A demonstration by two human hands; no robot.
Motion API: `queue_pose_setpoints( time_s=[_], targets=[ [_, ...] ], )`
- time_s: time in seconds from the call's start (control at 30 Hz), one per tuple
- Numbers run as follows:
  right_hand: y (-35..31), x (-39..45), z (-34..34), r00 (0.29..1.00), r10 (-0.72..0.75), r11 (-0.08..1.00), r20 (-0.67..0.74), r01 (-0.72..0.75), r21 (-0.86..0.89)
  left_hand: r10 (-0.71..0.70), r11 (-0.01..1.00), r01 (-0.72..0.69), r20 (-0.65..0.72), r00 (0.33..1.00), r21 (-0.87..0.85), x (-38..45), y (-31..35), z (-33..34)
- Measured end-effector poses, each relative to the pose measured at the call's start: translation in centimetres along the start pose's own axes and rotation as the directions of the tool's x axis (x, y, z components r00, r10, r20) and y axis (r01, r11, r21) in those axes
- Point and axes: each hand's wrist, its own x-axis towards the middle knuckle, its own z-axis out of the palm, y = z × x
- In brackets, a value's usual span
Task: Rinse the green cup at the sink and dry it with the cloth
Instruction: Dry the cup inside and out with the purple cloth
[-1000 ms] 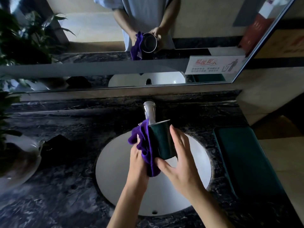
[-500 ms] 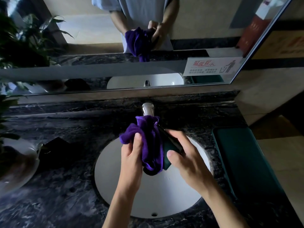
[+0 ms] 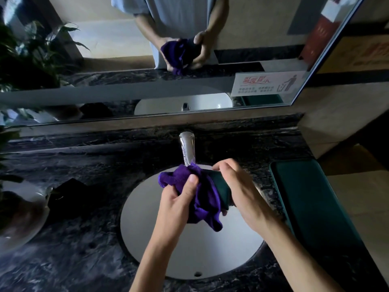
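Observation:
Over the white sink basin [image 3: 151, 228], my right hand [image 3: 242, 194] grips the dark green cup [image 3: 222, 189], which is tilted with its mouth pointing up and away. My left hand [image 3: 181, 199] presses a purple cloth [image 3: 202, 197] against the cup's left side. The cloth is bunched and drapes over much of the cup, so only a strip of its green wall shows. A loose corner of the cloth hangs down toward the basin. Just behind the hands stands the chrome faucet [image 3: 187, 150], with no water visible.
Dark marble counter [image 3: 73, 239] surrounds the basin. A green tray [image 3: 305, 197] lies at the right edge. A potted plant [image 3: 19, 207] and a dark object [image 3: 69, 192] sit at the left. The wall mirror [image 3: 126, 60] behind reflects my hands, the cloth and a sign.
The cup has tipped from upright to slanted, and the cloth has been drawn over more of it. My right hand has closed around the cup's far side.

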Motion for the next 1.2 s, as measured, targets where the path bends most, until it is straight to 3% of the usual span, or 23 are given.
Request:
queue_pose_setpoints(
  time_s=[0.1,0.17,0.23,0.37,0.6,0.77,0.87,1.0,1.1,1.2],
  targets=[
    [0.3,-1.2,1.1,0.984,-0.179,0.984,-0.009,0.179,-0.026,-0.067,0.995,0.052,-0.173,0.983,-0.087,0.6,0.0,-0.1],
    [0.6,-1.6,1.6,0.955,-0.296,0.946,-0.037,0.287,-0.154,-0.126,0.984,0.095,-0.216,0.968,-0.149,0.8,-0.1,-0.2],
    [0.6,-1.9,1.9,0.936,-0.342,0.932,-0.081,0.327,-0.157,-0.171,0.975,0.126,-0.253,0.952,-0.184,1.0,0.2,-0.1],
    [0.4,-2.5,2.2,0.901,-0.386,0.922,-0.199,0.372,-0.105,-0.192,0.954,0.113,-0.275,0.942,-0.279,1.4,1.0,0.4],
    [-0.1,-2.9,2.5,0.893,-0.371,0.926,-0.254,0.377,-0.028,-0.126,0.933,-0.049,-0.45,0.884,-0.357,1.5,0.7,0.9],
    [0.3,-3.2,2.6,0.897,-0.331,0.935,-0.293,0.354,0.03,-0.164,0.936,-0.016,-0.476,0.864,-0.351,1.6,0.6,0.7],
    [0.7,-3.3,2.6,0.893,-0.317,0.936,-0.32,0.348,0.042,-0.13,0.966,0.014,-0.437,0.89,-0.258,1.6,0.6,0.5],
    [0.6,-2.9,2.5,0.895,-0.272,0.952,-0.354,0.304,0.039,-0.08,0.99,0.047,-0.259,0.963,-0.131,0.6,1.7,1.1],
    [0.4,-2.5,2.2,0.881,-0.282,0.942,-0.379,0.329,0.064,0.054,0.999,-0.054,-0.091,0.994,-0.006,-0.4,2.5,1.8],
    [0.3,-1.8,1.5,0.926,-0.173,0.942,-0.336,0.255,0.219,0.163,0.984,-0.171,0.151,0.975,0.048,-0.7,3.1,1.9]
  ],
)
